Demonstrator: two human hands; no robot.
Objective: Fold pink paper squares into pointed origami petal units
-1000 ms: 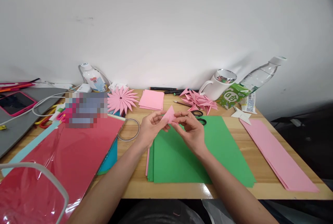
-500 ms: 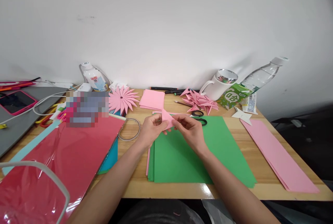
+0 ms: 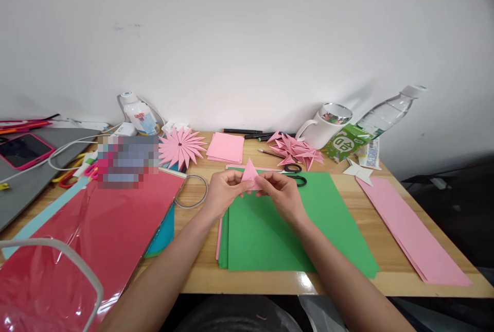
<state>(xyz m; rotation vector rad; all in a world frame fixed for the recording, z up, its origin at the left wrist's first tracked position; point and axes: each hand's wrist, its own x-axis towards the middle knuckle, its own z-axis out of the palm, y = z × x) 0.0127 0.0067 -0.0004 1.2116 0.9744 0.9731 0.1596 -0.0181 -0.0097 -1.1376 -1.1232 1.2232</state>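
A small folded pink paper triangle [image 3: 249,170] is held up above the far edge of the green paper sheets [image 3: 285,229], its tip pointing away from me. My left hand [image 3: 227,188] pinches its left side between thumb and fingers. On the other side, my right hand [image 3: 278,188] grips the lower right corner the same way. Just beyond my right hand show the black handles of a pair of scissors [image 3: 299,181], partly covered. Behind my hands lies a stack of pink paper squares [image 3: 225,147]; to its right is a heap of folded pink pieces [image 3: 295,149].
A pink star-shaped paper wheel [image 3: 181,147] and a grey ring [image 3: 192,192] sit left of my hands. Red sheets in plastic [image 3: 100,224] cover the left side. A white mug [image 3: 328,126], green box [image 3: 345,142] and bottle [image 3: 389,108] stand back right, pink strips [image 3: 412,231] nearer.
The pink paper has turned so that its point is centred and its triangle shape shows more fully. My fingers have shifted slightly around its lower edge.
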